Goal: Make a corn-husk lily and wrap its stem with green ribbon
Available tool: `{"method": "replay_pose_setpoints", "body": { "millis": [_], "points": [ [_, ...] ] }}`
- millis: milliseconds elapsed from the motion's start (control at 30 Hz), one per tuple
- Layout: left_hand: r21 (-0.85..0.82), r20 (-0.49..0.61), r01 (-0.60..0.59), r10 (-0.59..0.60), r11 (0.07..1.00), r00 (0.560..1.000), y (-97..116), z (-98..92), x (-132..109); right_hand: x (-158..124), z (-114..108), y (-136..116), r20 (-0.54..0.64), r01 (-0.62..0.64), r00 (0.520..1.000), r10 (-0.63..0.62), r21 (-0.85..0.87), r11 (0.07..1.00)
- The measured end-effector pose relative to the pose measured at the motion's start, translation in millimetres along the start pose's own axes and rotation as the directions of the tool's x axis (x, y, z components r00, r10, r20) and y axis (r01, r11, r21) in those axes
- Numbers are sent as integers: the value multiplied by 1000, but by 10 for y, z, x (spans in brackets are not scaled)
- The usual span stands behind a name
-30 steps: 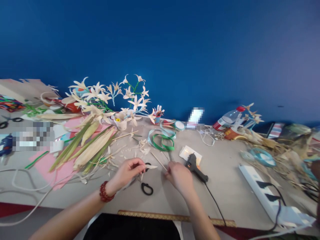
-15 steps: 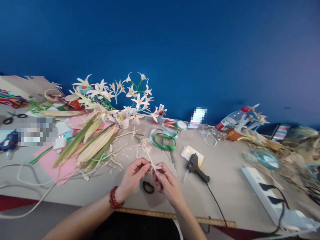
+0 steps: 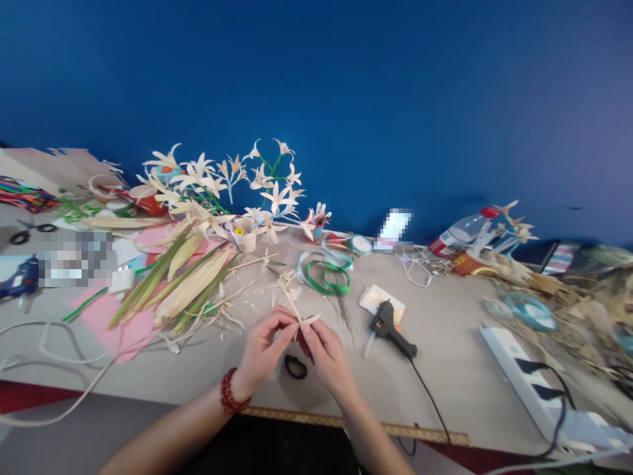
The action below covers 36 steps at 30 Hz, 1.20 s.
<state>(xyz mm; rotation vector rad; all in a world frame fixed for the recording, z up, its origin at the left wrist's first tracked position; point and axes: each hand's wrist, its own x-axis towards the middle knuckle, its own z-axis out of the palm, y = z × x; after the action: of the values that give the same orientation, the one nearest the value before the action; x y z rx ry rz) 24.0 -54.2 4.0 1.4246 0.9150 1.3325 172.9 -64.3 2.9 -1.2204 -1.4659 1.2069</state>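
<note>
My left hand (image 3: 267, 342) and my right hand (image 3: 325, 353) meet over the front of the table, fingertips pinched together. Between them is a thin pale stick (image 3: 289, 298), pointing away from me. A narrow corn husk strip (image 3: 311, 318) crosses the stick's near end, pressed under my right thumb. My left thumb and forefinger grip the stick at the same spot. Below my hands lies a black loop (image 3: 295, 367), perhaps a scissors handle; the rest of it is hidden. A black glue gun (image 3: 390, 330) rests to the right of my right hand.
Corn husks (image 3: 192, 287) lie on pink paper (image 3: 123, 333) at left. Husk flowers (image 3: 198, 175) stand behind, near a white cup (image 3: 244, 237). Green ribbon (image 3: 329, 278) and thin wires lie beyond my hands. A power strip (image 3: 517, 376) with cables and a bottle (image 3: 462, 231) are at right.
My right hand has rolled over and drawn in toward the left, its thumb now on top of the husk strip. The view has shifted slightly.
</note>
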Motion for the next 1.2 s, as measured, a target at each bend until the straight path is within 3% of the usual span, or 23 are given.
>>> {"method": "replay_pose_setpoints", "body": {
  "millis": [200, 400, 567, 800, 900, 967, 1033, 1100, 1200],
  "points": [
    [-33, 45, 135, -134, 990, 990, 52, -28, 57, 31, -12, -47, 68, -151, 988, 141, 182, 972],
    [-156, 19, 202, -202, 967, 979, -10, -23, 54, 76, 5, -109, 84, -236, 972, 221, 303, 923],
    [-176, 64, 185, -176, 967, 982, 12, -64, 66, 102, -38, -119, 312, -401, 909, 277, 465, 790],
    [-196, 172, 166, -133, 966, 976, 36, -138, 100, 72, -169, -159, 568, -560, 798, 200, 577, 595],
    [-247, 100, 182, -161, 952, 982, -39, -190, 122, 48, -332, -170, 578, -538, 805, 130, 621, 570],
    [-272, 35, 197, -195, 942, 980, -66, -207, 132, 44, -403, -175, 483, -458, 865, 135, 651, 606],
    [-259, 31, 203, -202, 944, 979, -53, -195, 134, 50, -393, -179, 329, -363, 924, 195, 590, 721],
    [-228, 52, 191, -184, 955, 982, -11, -160, 131, 58, -306, -179, 207, -291, 953, 222, 416, 861],
    [-193, 66, 181, -172, 964, 983, 44, -111, 126, 66, -138, -171, 116, -142, 985, 129, 115, 983]
  ]
}}
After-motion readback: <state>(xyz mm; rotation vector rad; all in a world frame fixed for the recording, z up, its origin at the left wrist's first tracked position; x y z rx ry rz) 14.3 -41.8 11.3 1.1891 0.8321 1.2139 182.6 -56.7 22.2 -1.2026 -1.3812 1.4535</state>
